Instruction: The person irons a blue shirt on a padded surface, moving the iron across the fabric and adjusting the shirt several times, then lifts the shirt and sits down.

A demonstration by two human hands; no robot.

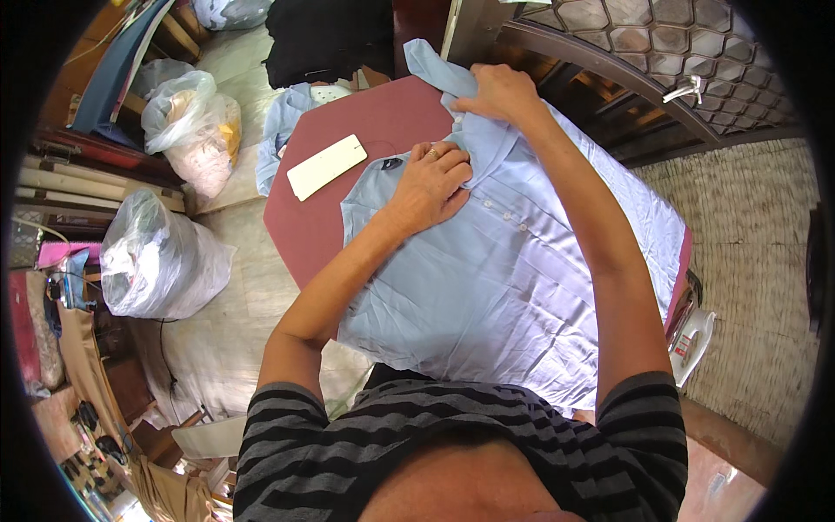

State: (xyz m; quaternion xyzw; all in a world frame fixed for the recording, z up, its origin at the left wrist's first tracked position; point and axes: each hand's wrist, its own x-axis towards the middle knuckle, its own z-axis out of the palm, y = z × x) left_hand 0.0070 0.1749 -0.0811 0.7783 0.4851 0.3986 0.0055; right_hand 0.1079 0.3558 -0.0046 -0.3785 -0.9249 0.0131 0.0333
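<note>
A light blue button-up shirt [487, 278] lies spread over a board with a dark red cover [300, 235]. My left hand [432, 187] rests on the shirt near its collar label, fingers bent and closed on the cloth. Farther off, my right hand [504, 91] grips the shirt at its far edge, where a narrow part of blue cloth [435, 70] sticks out past the board. A row of pale buttons runs down the front between my forearms. The lower part of the shirt is wrinkled.
On the board's left lies a white flat rectangular device [327, 167]. Filled plastic bags [165, 257] stand on the floor at left. More blue cloth [283, 130] hangs beyond the board. A metal grille door [652, 52] is at far right. A white plastic appliance [693, 344] sits at the board's right.
</note>
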